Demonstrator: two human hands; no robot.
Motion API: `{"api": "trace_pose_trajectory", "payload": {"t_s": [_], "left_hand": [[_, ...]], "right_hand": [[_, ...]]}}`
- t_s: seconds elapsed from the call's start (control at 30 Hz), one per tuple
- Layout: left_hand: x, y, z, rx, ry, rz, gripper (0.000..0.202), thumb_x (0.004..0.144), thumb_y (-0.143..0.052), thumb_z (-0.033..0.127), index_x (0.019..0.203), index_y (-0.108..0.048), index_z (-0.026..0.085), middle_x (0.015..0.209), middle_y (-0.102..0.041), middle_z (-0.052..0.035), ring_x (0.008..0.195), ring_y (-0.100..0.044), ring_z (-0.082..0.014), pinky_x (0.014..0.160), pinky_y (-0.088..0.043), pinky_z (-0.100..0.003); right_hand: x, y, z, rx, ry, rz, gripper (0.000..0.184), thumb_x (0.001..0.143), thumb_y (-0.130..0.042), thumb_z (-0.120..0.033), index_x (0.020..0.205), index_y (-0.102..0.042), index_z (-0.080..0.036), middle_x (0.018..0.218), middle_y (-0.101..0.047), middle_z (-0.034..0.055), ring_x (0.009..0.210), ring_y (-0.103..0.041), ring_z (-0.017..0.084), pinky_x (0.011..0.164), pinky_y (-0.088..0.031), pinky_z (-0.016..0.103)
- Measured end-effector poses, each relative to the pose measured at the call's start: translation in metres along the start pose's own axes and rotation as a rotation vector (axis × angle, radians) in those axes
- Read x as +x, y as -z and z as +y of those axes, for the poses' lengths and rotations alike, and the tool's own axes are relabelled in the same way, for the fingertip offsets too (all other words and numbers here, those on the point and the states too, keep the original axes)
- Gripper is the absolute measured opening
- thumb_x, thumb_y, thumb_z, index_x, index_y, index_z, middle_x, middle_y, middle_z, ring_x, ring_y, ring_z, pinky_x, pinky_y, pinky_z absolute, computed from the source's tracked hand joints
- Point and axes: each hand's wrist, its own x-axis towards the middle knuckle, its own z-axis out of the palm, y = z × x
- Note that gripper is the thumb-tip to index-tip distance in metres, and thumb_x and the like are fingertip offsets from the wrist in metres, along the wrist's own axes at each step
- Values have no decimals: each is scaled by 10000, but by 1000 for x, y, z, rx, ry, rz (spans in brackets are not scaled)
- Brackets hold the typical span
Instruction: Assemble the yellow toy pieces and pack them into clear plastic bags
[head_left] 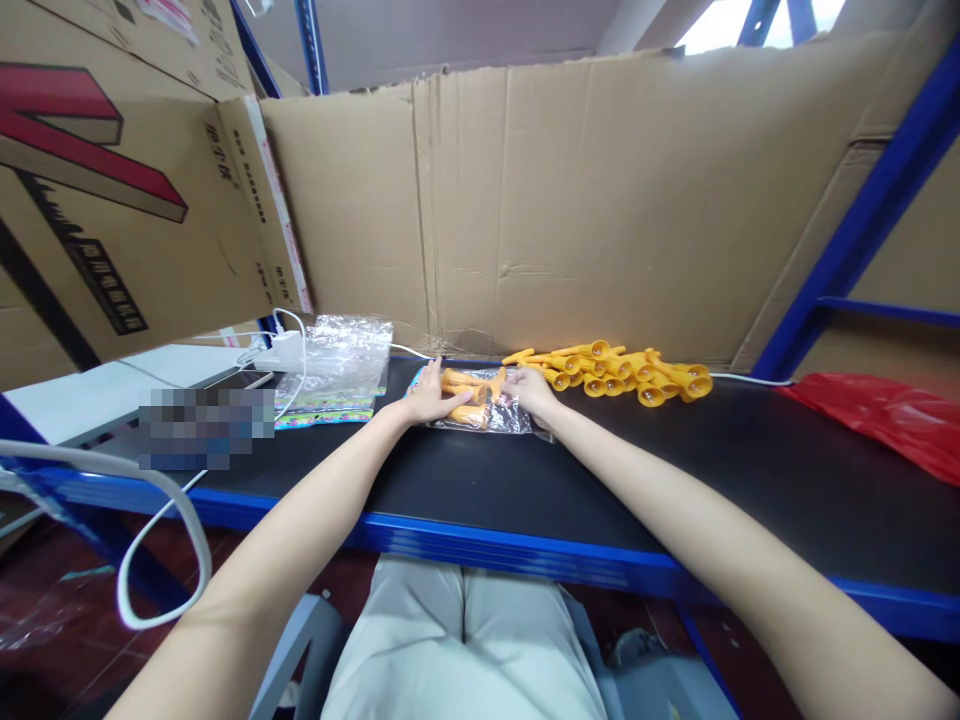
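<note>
A clear plastic bag point(504, 418) lies on the black table top in front of me, with a few orange-yellow plastic pieces point(471, 414) with flared ends inside. My left hand point(432, 397) rests on the bag's left end, fingers spread and thumb reaching over the pieces. At the bag's other end, my right hand point(532, 392) has its fingers pinched on the plastic, close to one of the pieces. Just beyond my right hand is a pile of similar yellow trumpet-shaped pieces point(622, 375), their open cups facing me.
To the left lie flat clear bags with a colourful edge point(334, 370), beside a white charger with cables point(285, 350). Red plastic point(885, 415) covers the right end of the table point(720, 480). Cardboard point(600, 200) walls the back; blue posts point(862, 210) frame the side.
</note>
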Motion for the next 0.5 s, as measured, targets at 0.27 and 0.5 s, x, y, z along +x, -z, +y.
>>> {"api": "trace_pose_trajectory", "payload": {"t_s": [0.27,0.5], "left_hand": [[-1,3,-3,0,-32,53,880,672,-443,660,1321,-137,149,1381,-257,-181,1274,-238,-323,1028,-126,-528],[-1,7,7,69,-275,55,374,799,-344,497,948,-483,184,1253,-430,-106,1264,-277,-233,1041,-218,-387]], "right_hand": [[-7,2,-1,212,-139,8,173,708,-551,-65,567,-514,-157,583,-595,19,570,-594,100,619,-503,217],[-4,6,2,118,-123,-97,100,656,-581,-42,715,-631,-105,474,-564,-7,434,-501,75,483,-450,191]]}}
